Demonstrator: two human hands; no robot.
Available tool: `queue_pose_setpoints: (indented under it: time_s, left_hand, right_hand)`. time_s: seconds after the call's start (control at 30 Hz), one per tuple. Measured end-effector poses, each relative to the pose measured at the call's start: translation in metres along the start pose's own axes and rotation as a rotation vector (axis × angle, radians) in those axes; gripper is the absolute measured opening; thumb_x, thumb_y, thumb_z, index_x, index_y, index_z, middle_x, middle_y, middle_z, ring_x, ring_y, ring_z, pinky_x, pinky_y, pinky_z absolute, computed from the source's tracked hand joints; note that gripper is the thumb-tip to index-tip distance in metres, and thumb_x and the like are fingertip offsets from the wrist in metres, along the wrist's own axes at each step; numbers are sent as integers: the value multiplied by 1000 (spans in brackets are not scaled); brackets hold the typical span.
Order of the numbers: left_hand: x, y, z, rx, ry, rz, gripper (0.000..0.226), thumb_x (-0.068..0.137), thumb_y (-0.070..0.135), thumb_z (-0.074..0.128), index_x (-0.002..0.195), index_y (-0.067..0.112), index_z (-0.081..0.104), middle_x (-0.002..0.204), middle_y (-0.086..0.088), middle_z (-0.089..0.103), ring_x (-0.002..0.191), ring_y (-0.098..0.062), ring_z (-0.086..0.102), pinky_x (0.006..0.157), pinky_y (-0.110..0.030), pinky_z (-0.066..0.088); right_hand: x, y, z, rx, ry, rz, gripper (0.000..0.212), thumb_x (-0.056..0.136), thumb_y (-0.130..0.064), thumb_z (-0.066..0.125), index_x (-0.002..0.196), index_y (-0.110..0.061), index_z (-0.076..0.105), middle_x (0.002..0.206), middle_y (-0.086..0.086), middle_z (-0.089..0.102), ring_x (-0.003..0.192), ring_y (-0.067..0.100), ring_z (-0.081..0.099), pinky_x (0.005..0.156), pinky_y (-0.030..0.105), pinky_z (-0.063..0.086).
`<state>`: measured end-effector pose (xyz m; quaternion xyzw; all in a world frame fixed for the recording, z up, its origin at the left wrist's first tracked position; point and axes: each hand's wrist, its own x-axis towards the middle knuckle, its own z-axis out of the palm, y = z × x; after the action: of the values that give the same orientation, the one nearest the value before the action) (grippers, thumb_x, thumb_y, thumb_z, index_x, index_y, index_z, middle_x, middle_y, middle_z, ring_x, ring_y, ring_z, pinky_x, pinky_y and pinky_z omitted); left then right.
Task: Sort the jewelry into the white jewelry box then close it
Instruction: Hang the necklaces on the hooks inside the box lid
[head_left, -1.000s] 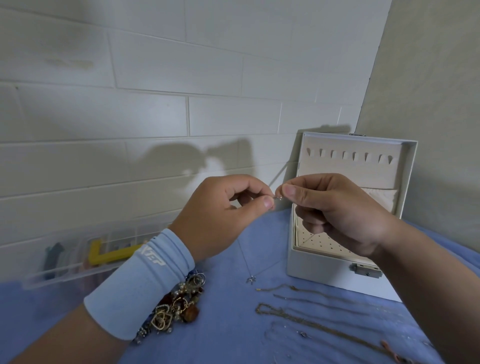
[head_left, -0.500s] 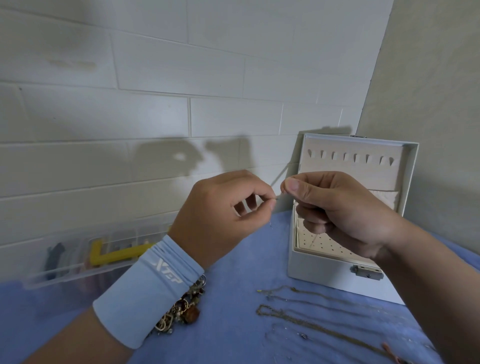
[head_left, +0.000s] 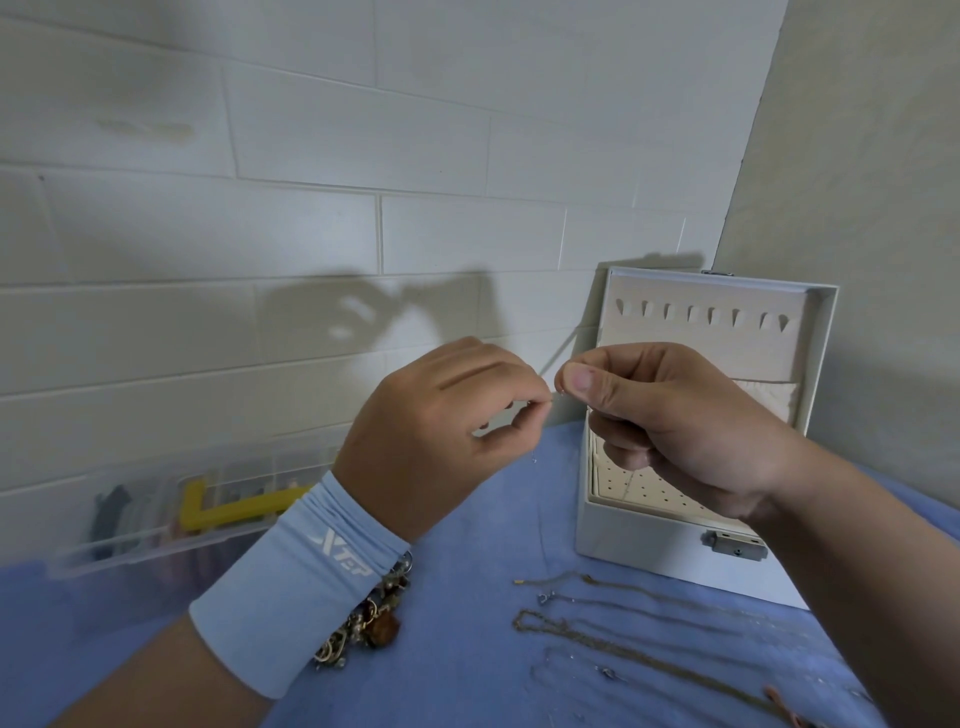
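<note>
Hands: both raised over blue cloth, fingertips just beside each other.
Left hand: curled, thumb and forefinger pinching thin chain.
Right hand: curled likewise, pinching same chain.
Chain axis: near vertical, faint strand hanging down over peg board.
White jewelry box: behind right hand, lid upright.
Loose chains: stretched left to right before box.

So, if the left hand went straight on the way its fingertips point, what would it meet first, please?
Most likely the right hand, at its thumb: the left hand points straight at it across a small gap, both pinching a thin chain. Depth is unclear.
</note>
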<state>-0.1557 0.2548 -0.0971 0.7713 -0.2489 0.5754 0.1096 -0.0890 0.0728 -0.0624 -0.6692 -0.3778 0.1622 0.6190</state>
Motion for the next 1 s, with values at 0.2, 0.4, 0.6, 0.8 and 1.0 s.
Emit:
queue_pose_setpoints:
  time_s: [0.2, 0.4, 0.6, 0.8, 1.0]
  left_hand:
    - [0, 0, 0, 14, 1, 12, 14, 87, -1, 68, 75, 4, 73, 77, -2, 70, 69, -17, 61, 66, -21, 49]
    - [0, 0, 0, 15, -5, 14, 13, 87, -1, 68, 75, 4, 72, 77, -3, 70, 69, -19, 62, 66, -22, 49]
    - [0, -1, 1, 16, 6, 10, 13, 87, 0, 69, 75, 4, 73, 77, -2, 71, 69, -18, 62, 67, -19, 48]
    - [0, -1, 1, 15, 5, 13, 13, 86, -1, 70, 75, 4, 73, 76, -3, 70, 67, -19, 62, 65, -22, 49]
    - [0, -2, 1, 21, -6, 22, 12, 85, -2, 71, 75, 4, 73, 76, -3, 70, 68, -18, 61, 67, -20, 48]
  right_hand:
    - [0, 1, 0, -8, 0, -2, 18, 74, -33, 69, 73, -17, 76, 50, -8, 36, 44, 9, 25, 44, 21, 27]
    - [0, 3, -1, -20, -10, -7, 19, 75, -35, 69, 76, -17, 78, 51, -6, 36, 45, 10, 26, 45, 21, 28]
    - [1, 4, -2, -52, -6, -18, 20, 76, -35, 69, 79, -18, 78, 50, -5, 37, 44, 11, 27, 46, 22, 29]
    - [2, 5, -4, -75, 6, -20, 23, 76, -34, 69, 83, -14, 77, 49, -7, 40, 43, 10, 28, 47, 23, 28]
    - [2, 5, -4, -104, 18, -18, 29, 75, -34, 69, 89, -9, 77, 48, -7, 40, 42, 9, 28, 46, 22, 29]
